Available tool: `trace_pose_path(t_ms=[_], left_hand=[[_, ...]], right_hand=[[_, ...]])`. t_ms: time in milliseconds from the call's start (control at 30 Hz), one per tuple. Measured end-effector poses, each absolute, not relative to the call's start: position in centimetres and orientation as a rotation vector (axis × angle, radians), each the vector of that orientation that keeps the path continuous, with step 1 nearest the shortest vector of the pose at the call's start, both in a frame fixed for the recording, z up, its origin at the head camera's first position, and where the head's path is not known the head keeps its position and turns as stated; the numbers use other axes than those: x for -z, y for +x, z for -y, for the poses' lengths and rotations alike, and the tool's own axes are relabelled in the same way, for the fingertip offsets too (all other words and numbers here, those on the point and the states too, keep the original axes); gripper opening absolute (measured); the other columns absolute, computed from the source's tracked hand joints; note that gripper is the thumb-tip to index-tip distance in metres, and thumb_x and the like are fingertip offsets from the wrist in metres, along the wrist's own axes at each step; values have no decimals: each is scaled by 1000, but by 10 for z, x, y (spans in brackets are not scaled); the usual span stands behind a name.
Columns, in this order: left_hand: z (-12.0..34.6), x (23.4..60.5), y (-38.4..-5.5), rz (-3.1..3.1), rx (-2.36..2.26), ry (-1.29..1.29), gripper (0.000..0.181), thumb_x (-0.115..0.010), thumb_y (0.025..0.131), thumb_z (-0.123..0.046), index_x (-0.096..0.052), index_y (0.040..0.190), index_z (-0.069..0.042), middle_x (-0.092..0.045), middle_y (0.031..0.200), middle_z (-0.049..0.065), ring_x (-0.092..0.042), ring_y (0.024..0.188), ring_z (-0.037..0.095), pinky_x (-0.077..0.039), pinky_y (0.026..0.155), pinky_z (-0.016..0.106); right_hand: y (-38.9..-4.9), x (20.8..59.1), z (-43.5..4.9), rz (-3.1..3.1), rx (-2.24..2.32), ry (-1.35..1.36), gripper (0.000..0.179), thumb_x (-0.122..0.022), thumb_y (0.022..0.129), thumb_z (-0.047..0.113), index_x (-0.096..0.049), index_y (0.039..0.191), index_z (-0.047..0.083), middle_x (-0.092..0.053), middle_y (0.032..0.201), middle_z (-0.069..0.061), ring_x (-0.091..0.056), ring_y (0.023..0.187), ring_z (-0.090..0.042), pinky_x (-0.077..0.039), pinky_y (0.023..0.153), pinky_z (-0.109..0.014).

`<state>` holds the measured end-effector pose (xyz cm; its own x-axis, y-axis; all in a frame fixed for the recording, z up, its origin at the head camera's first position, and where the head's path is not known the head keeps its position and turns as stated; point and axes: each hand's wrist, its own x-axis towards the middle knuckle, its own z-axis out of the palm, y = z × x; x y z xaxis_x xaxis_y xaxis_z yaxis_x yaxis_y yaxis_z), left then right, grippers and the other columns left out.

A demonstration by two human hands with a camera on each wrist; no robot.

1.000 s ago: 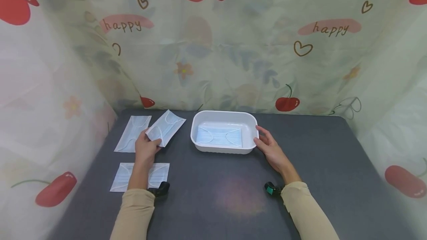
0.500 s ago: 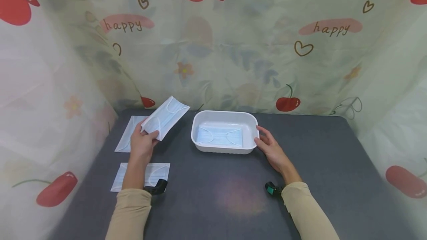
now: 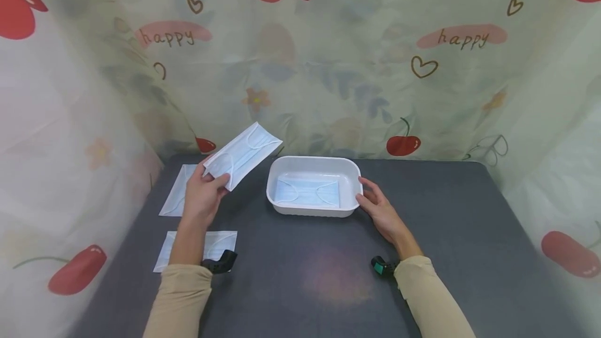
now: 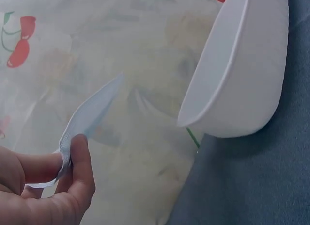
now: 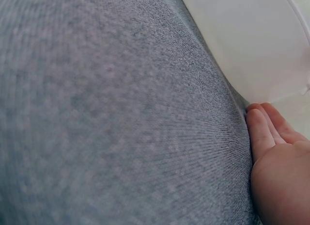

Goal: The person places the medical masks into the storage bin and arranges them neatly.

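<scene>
Between thumb and fingers, my left hand (image 3: 205, 197) pinches a pale blue face mask (image 3: 243, 155) by its lower left end. The mask is tilted in the air, left of a white plastic tray (image 3: 314, 162). In the left wrist view the same mask (image 4: 92, 113) shows edge-on, with the tray wall (image 4: 252, 79) to its right. Another face mask (image 3: 307, 193) lies flat inside the tray. My right hand (image 3: 384, 215) touches the tray's right end with its fingers extended. The right wrist view shows its fingers (image 5: 261, 130) low against the tray wall.
On the dark grey table (image 3: 300, 265), one more mask (image 3: 175, 197) lies at the far left, partly behind my left hand. A nearer mask (image 3: 219, 241) lies partly under my left forearm. A printed curtain (image 3: 328, 93) rises behind the table.
My left hand has raised the face mask from low over the table and brought it slightly right, towards the tray. The right hand and the tray stay in place.
</scene>
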<state>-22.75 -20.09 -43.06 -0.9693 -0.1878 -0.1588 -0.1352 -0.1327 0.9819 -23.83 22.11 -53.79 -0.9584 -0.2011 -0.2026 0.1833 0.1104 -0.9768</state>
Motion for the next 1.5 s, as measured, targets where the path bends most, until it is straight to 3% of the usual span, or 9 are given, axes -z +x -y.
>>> trace_pose_path(t_ms=[300,700,1067,1500], left_hand=[[188,425,-235,2074,2341,311,65,-58,99,3,-38,155,-23,-46,150,15,-56,127,27,-58,85,24],[171,422,-244,2210,2313,222,63,-62,98,3,-42,153,-19,-53,145,19,-62,118,26,-60,81,23],[157,418,-256,2344,2259,138,57,-59,100,-1,-43,152,-19,-60,139,21,-66,104,16,-57,78,22],[136,429,-272,2431,2273,142,60,-62,98,2,-47,151,-22,-61,140,19,-64,115,22,-56,82,26]], right_hand=[[-241,540,-221,-2118,1916,-25,63,-55,106,32,-24,161,30,-27,167,-17,-29,154,-34,-16,130,-56],[-237,542,-223,-2118,1917,-13,62,-55,107,32,-24,161,30,-27,167,-17,-28,154,-34,-15,130,-57],[-238,543,-223,-2112,1933,-23,62,-56,106,32,-25,160,32,-30,166,-17,-31,152,-33,-17,130,-56],[-241,542,-222,-2105,1937,-34,62,-55,107,31,-25,161,30,-28,167,-17,-29,154,-34,-16,130,-57]])
